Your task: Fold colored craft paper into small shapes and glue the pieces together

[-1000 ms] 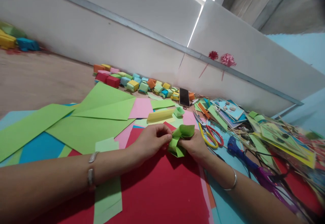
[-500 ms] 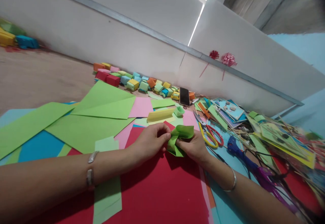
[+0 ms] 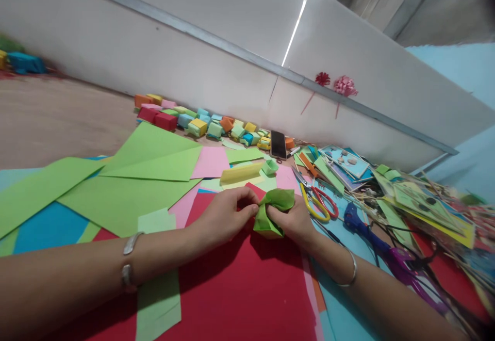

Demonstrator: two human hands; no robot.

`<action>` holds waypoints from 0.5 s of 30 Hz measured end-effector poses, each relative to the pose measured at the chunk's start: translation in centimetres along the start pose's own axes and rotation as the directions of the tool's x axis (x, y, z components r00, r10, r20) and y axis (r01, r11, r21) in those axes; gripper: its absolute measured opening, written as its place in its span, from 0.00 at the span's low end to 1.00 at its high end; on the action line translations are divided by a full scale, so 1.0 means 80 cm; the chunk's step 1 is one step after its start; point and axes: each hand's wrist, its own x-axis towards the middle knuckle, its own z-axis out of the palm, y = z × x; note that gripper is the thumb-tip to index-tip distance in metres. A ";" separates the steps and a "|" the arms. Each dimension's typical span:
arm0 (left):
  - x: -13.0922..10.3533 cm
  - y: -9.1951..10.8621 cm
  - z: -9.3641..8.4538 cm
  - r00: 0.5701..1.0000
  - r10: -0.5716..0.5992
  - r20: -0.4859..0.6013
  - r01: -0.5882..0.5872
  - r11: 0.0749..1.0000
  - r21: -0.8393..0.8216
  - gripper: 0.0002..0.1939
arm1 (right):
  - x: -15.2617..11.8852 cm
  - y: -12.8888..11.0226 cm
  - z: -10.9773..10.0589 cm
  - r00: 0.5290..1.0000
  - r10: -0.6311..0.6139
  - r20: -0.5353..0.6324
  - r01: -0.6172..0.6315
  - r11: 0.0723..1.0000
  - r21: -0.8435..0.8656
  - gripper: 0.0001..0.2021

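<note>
Between my hands is a folded green paper piece [image 3: 268,225], box-like below with flaps curling up. My right hand [image 3: 296,222] grips it from the right, its thumb pressed inside the fold. At its left edge, my left hand [image 3: 230,214] pinches with thumb and fingertips; the fingers' far side is hidden. Beneath both hands lies a large red sheet [image 3: 247,289]. A pale green paper strip [image 3: 158,299] passes under my left forearm. Just beyond the hands sit a folded yellow paper [image 3: 240,174] and a small pale green paper box [image 3: 269,166].
Scissors [image 3: 317,204] with yellow and red handles and a blue-purple glue gun [image 3: 382,245] lie on the right. Green sheets [image 3: 127,196] spread out on the left. Small folded paper boxes [image 3: 198,127] line the back near a phone [image 3: 278,145], before a white wall [image 3: 216,72].
The view has shifted slightly, so the surroundings appear a little further left. My right thumb sits deeper in the green paper's fold, and the paper has turned slightly. Both hands keep their hold.
</note>
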 end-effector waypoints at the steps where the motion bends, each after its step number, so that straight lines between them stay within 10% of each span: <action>1: -0.001 0.001 -0.001 1.000 0.021 -0.011 -0.021 0.998 0.055 0.05 | 0.000 0.001 0.000 1.000 0.000 0.009 0.000 1.000 -0.005 0.03; 15: -0.003 0.007 -0.008 0.976 0.215 -0.030 -0.191 0.915 0.355 0.09 | 0.001 0.008 0.000 0.985 -0.129 0.111 0.141 0.984 -0.113 0.12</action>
